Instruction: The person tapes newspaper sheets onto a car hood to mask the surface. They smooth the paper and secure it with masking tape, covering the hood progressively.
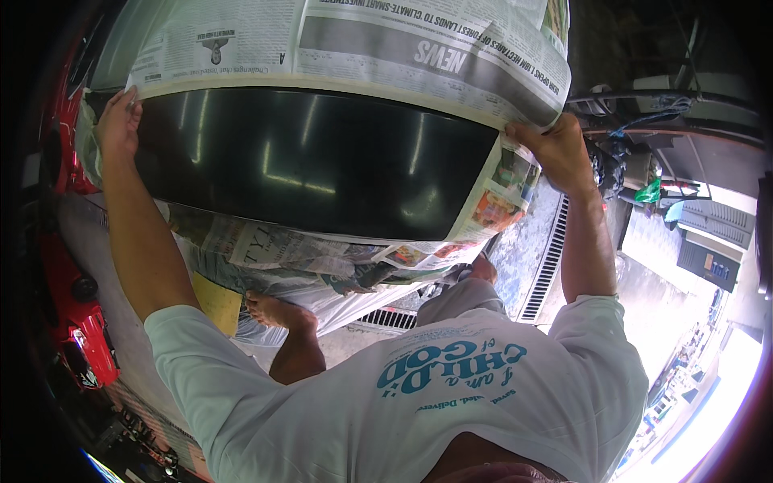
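A newspaper sheet (241, 40) lies along the upper edge of a glossy black panel (314, 161). My left hand (121, 125) is at the panel's upper left corner, its thumb and fingers pinched on the sheet's edge. At the upper right corner, my right hand (555, 149) grips the lower right edge of the same sheet, thumb toward the panel. Fingers of the right hand are partly hidden beneath the paper. More newspaper (322, 258) covers the area below the panel and its right side, with pale strips along the border. Ceiling lights reflect in the black surface.
Clear plastic sheeting (354, 306) hangs below the lower newspaper, beside a yellow sheet (216, 304). A red car (88, 346) stands at the left. Floor grating (547, 258) runs at the right. Farther right are a green bag (648, 191) and a grey louvred case (713, 221).
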A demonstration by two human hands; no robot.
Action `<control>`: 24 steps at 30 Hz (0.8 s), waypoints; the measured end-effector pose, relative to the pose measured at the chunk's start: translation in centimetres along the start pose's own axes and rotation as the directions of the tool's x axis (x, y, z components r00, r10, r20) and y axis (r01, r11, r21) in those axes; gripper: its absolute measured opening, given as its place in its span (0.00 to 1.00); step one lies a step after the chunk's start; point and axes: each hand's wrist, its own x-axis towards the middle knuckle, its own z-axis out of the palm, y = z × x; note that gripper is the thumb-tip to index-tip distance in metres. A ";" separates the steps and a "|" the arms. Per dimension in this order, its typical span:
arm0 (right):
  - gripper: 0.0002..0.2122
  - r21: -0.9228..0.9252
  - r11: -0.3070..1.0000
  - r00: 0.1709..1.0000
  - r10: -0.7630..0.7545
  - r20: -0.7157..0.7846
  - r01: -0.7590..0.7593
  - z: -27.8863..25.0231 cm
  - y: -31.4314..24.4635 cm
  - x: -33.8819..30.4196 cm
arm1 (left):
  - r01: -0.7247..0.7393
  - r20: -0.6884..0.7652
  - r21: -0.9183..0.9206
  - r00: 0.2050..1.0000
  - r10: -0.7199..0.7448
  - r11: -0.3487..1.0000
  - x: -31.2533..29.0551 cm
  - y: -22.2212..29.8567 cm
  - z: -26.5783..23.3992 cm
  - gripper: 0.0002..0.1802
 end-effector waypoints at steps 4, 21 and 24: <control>0.13 -0.038 0.999 1.000 0.019 -0.017 -0.020 -0.2 -0.3 -0.1 | 0.006 0.010 0.022 1.000 -0.006 1.000 -0.3 0.0 0.1 0.22; 0.17 -0.064 0.996 0.993 0.054 -0.101 -0.060 1.1 -1.5 -0.4 | -0.103 -0.006 0.129 0.994 0.105 0.986 0.4 -0.7 -0.5 0.23; 0.18 -0.142 0.986 0.985 0.062 -0.160 -0.086 1.6 -1.3 -0.6 | -0.107 -0.012 0.166 0.994 0.110 0.980 0.0 -0.4 0.3 0.23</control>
